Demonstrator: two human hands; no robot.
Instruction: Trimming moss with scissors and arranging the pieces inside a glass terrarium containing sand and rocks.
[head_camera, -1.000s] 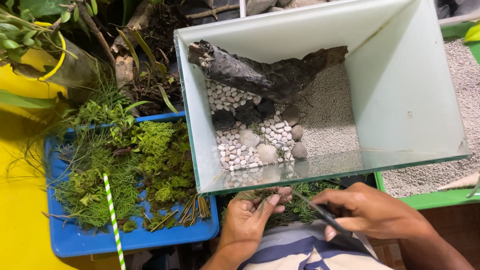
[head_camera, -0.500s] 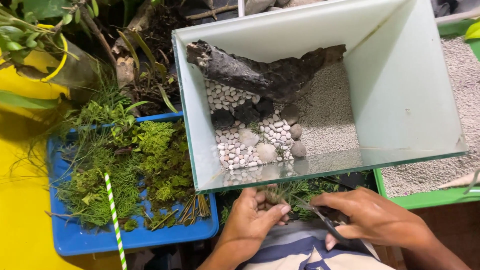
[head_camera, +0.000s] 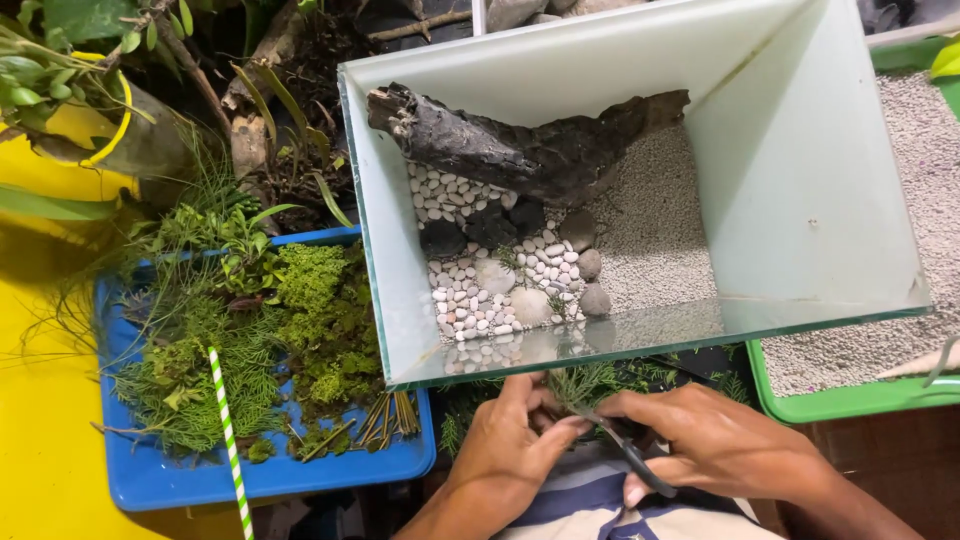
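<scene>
A glass tank (head_camera: 400, 330) stands in front of me, holding dark driftwood (head_camera: 520, 150), white pebbles (head_camera: 470, 290), a few larger stones and grey gravel (head_camera: 650, 240). Below its near wall, my left hand (head_camera: 510, 445) pinches a small green plant sprig (head_camera: 585, 385). My right hand (head_camera: 715, 445) grips dark scissors (head_camera: 630, 455), whose blades meet the sprig at my left fingertips. Both hands hover over a striped cloth on my lap.
A blue tray (head_camera: 270, 480) at left holds moss, ferns and thin sticks, with a green-and-white striped straw (head_camera: 228, 440) across it. A green tray (head_camera: 850, 400) of grey gravel sits at right. Plants and roots crowd the far left on a yellow surface.
My hands have drawn closer together. The scissors have moved left to reach the sprig, and my left fingers have closed on it.
</scene>
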